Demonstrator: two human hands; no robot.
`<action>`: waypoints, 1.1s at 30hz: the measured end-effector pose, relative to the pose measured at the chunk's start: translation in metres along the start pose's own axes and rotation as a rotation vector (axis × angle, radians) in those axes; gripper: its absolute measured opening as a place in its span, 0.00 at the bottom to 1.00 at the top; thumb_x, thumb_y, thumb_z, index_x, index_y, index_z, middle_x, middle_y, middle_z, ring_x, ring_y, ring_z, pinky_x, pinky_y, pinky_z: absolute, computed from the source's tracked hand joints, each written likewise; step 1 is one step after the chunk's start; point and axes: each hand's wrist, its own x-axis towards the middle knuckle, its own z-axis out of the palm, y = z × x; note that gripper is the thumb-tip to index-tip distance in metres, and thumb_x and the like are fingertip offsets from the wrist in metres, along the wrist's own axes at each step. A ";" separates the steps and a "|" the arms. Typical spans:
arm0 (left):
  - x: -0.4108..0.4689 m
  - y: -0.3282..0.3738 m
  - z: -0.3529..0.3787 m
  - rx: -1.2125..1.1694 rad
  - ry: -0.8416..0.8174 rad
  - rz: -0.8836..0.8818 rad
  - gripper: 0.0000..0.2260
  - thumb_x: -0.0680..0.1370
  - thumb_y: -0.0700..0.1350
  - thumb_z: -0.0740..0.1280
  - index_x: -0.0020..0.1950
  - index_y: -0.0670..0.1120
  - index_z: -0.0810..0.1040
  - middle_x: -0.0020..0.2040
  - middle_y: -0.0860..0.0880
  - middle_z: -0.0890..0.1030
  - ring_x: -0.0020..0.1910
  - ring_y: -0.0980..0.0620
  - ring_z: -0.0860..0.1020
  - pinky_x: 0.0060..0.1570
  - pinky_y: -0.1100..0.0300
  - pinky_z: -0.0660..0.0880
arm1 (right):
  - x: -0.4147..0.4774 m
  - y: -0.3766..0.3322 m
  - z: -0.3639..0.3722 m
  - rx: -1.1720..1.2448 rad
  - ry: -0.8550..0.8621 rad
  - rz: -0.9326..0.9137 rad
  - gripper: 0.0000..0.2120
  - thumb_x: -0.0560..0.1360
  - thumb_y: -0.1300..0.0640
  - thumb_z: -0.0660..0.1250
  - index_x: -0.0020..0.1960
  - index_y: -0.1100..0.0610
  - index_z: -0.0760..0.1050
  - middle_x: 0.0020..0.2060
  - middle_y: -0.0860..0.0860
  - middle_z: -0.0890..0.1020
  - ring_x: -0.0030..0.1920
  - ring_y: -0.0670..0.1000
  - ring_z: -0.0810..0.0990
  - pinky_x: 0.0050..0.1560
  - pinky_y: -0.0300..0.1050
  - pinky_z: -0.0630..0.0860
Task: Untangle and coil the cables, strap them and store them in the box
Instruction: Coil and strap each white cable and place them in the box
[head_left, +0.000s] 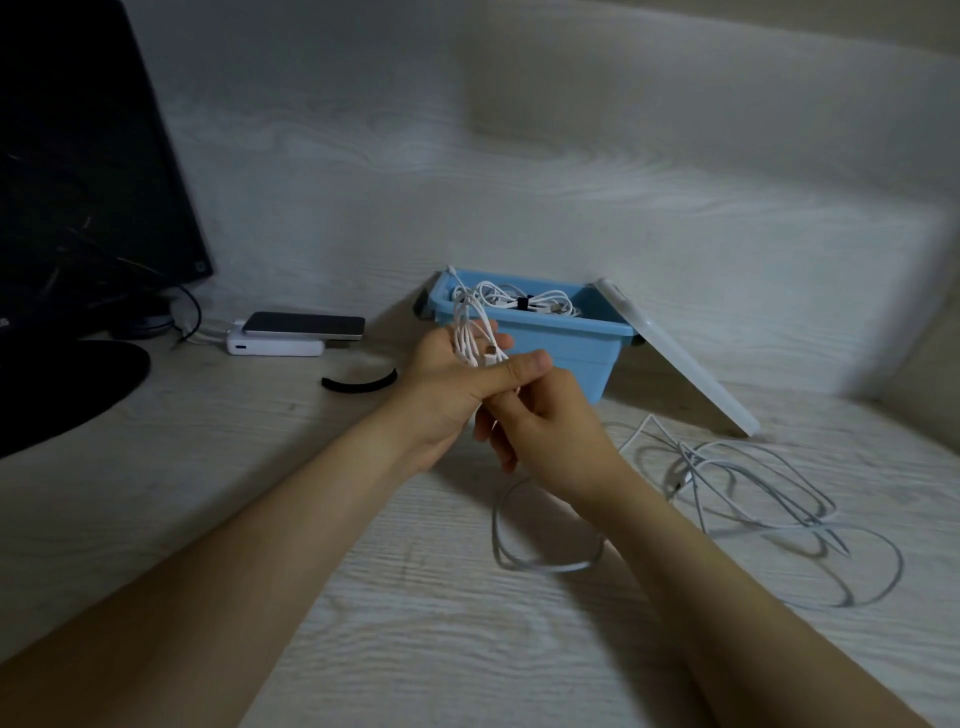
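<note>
My left hand (447, 384) grips a bundle of coiled white cable (474, 332) in front of the blue box (561, 343), its thumb pressed across the loops. My right hand (545, 431) is just below it, fingers curled round the same cable's lower strands. A length of this cable hangs down in a loop (540, 561) onto the desk. Inside the box lies a white cable coil (524, 304) bound with a black strap. A loose grey-white tangled cable (769, 493) lies on the desk to the right. A black strap (358, 383) lies curved on the desk, left of my hands.
The box's white lid (675, 358) leans against its right side. A phone (304, 326) lies on a white power bank (275, 347) at the back left. A dark monitor (78, 182) with its round base (62, 389) fills the left. A wall closes the back.
</note>
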 end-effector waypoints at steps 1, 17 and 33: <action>-0.001 0.001 0.000 -0.008 0.005 -0.014 0.27 0.65 0.46 0.81 0.60 0.45 0.76 0.55 0.45 0.82 0.40 0.50 0.81 0.25 0.59 0.71 | 0.000 0.000 0.000 0.001 -0.001 -0.005 0.12 0.85 0.61 0.62 0.45 0.63 0.77 0.33 0.56 0.83 0.26 0.54 0.77 0.26 0.50 0.76; 0.018 0.009 -0.027 -0.178 0.107 -0.062 0.15 0.82 0.34 0.59 0.61 0.50 0.79 0.43 0.47 0.80 0.42 0.49 0.81 0.39 0.55 0.76 | -0.004 0.000 -0.004 -0.176 0.050 -0.024 0.13 0.78 0.66 0.64 0.58 0.52 0.75 0.33 0.54 0.84 0.31 0.54 0.81 0.38 0.56 0.82; 0.037 -0.026 -0.113 1.412 0.421 0.017 0.07 0.78 0.40 0.73 0.54 0.49 0.84 0.49 0.45 0.83 0.42 0.44 0.79 0.39 0.52 0.72 | 0.038 0.016 0.033 -0.691 -0.294 0.013 0.19 0.77 0.61 0.66 0.67 0.54 0.78 0.53 0.50 0.86 0.56 0.58 0.81 0.60 0.52 0.78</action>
